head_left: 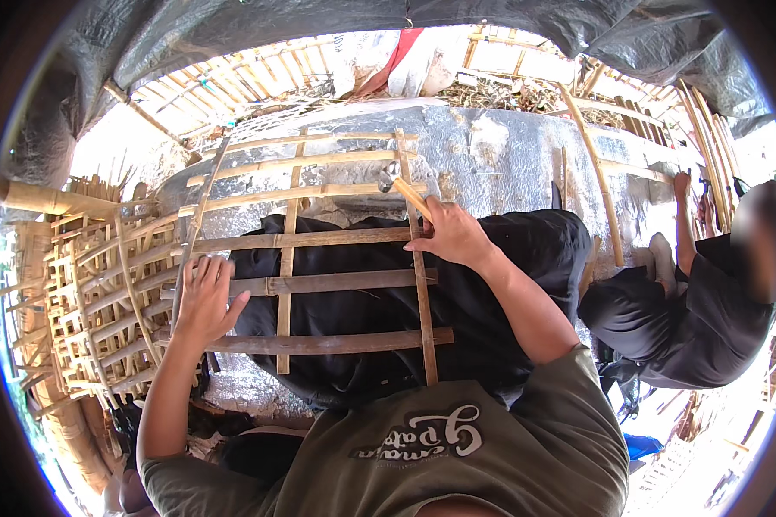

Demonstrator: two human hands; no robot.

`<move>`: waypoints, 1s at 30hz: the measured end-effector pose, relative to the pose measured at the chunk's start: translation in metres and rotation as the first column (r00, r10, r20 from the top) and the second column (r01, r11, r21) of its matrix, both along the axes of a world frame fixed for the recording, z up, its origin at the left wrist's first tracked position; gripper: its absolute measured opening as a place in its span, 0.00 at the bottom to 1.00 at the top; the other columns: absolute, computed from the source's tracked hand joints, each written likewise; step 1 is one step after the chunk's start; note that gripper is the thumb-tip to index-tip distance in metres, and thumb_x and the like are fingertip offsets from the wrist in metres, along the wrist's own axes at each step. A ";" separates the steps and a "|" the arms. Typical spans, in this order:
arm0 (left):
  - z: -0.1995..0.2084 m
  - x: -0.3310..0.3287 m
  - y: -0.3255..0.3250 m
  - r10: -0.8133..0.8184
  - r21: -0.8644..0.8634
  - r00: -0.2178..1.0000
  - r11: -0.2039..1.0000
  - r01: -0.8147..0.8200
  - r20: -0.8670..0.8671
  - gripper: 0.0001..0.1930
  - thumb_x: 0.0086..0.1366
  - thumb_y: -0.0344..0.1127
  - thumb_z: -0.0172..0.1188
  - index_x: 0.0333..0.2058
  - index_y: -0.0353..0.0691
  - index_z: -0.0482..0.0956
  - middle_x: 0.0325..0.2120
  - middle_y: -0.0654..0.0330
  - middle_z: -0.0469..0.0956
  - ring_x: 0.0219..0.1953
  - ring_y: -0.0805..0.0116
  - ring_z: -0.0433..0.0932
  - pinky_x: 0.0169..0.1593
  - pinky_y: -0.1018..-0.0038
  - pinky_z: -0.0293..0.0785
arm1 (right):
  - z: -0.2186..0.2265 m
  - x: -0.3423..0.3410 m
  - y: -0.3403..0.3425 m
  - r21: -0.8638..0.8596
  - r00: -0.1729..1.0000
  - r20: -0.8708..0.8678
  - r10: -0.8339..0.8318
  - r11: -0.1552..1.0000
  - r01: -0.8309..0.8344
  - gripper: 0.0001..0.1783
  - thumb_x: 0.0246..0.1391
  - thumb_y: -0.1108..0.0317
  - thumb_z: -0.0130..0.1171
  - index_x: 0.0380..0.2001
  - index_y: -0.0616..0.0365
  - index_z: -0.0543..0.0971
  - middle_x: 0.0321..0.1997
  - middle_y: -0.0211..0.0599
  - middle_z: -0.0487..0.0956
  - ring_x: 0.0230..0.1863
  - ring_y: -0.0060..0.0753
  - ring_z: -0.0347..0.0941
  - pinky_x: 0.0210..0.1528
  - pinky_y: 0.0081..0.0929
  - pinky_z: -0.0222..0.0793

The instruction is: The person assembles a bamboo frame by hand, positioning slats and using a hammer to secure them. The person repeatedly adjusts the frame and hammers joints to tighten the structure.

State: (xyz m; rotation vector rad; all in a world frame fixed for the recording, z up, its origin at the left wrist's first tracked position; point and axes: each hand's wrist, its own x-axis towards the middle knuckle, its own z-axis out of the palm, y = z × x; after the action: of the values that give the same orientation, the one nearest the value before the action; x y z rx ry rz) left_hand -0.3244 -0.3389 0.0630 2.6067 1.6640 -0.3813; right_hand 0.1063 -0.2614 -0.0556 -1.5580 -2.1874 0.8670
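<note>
A bamboo lattice (336, 345) of several long slats and three upright strips lies across my lap, its far part over the grey ground. My left hand (203, 297) is at the lattice's left side, fingers bent over the edge where a slat meets the outer strip, thumb apart. In my right hand (457, 234) is a hammer (411, 197), gripped by its light wooden handle. The hammer's metal head points away from me, above the right upright strip near a far crossing. My right fingers are next to that strip; whether they touch it I cannot tell.
Finished-looking bamboo lattices (95, 293) stand stacked at the left. At the right a person in dark clothes (690, 319) sits close by, one hand on a bamboo piece. Dry bamboo scraps (500, 96) lie beyond, and a dark tarp (233, 26) hangs overhead.
</note>
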 end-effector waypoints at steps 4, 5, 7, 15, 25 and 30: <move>-0.020 0.038 0.025 0.098 0.190 0.985 0.974 -0.124 0.138 0.23 0.70 0.53 0.52 0.46 0.34 0.74 0.44 0.48 0.73 0.51 0.49 0.72 0.59 0.51 0.63 | 0.002 0.001 0.001 0.003 1.000 0.009 0.011 1.000 -0.011 0.37 0.42 0.43 0.76 0.39 0.63 0.70 0.27 0.44 0.81 0.34 0.55 0.81 0.39 0.45 0.76; -0.022 0.054 0.037 0.165 0.119 0.979 0.977 -0.179 0.121 0.23 0.71 0.53 0.52 0.45 0.34 0.75 0.45 0.47 0.74 0.52 0.50 0.72 0.57 0.51 0.65 | 0.001 0.003 0.001 0.012 1.000 0.007 0.013 1.000 -0.013 0.37 0.42 0.43 0.76 0.38 0.63 0.70 0.27 0.44 0.81 0.34 0.55 0.81 0.38 0.45 0.75; -0.032 0.087 0.057 0.256 0.114 0.966 0.959 -0.258 0.033 0.25 0.72 0.54 0.48 0.46 0.33 0.78 0.50 0.48 0.75 0.57 0.52 0.71 0.59 0.47 0.66 | -0.002 0.003 0.002 0.033 1.000 0.001 0.024 0.999 -0.024 0.38 0.42 0.42 0.76 0.38 0.64 0.70 0.27 0.44 0.81 0.34 0.56 0.81 0.38 0.46 0.75; -0.089 0.133 0.122 0.654 -0.132 0.756 0.746 -0.653 -0.041 0.25 0.72 0.52 0.48 0.49 0.35 0.79 0.53 0.47 0.78 0.59 0.47 0.74 0.61 0.38 0.62 | -0.012 0.004 0.001 0.030 0.998 0.048 0.048 0.998 -0.049 0.40 0.44 0.38 0.73 0.39 0.65 0.70 0.28 0.48 0.81 0.36 0.58 0.81 0.40 0.48 0.76; -0.103 0.122 0.127 0.694 -0.092 0.693 0.717 -0.691 0.196 0.14 0.71 0.40 0.51 0.44 0.37 0.80 0.39 0.47 0.84 0.48 0.47 0.83 0.56 0.48 0.72 | 0.018 0.008 0.008 -0.018 0.985 -0.170 -0.021 1.000 0.018 0.33 0.50 0.47 0.73 0.41 0.67 0.72 0.29 0.52 0.81 0.34 0.56 0.82 0.37 0.45 0.76; -0.056 0.128 0.157 0.610 -0.027 0.759 0.783 -0.621 0.230 0.15 0.75 0.41 0.46 0.48 0.36 0.75 0.40 0.44 0.83 0.46 0.47 0.83 0.54 0.49 0.75 | 0.065 0.033 0.021 0.123 0.964 -0.252 -0.083 0.985 0.117 0.25 0.54 0.51 0.72 0.31 0.64 0.74 0.24 0.45 0.78 0.27 0.41 0.79 0.31 0.37 0.73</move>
State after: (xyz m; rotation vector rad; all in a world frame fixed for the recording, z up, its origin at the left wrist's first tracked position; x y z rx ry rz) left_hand -0.1962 -0.1818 0.0065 1.8508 2.3072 -0.0047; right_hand 0.1397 -0.2406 0.0094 -1.4004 -1.9333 0.8125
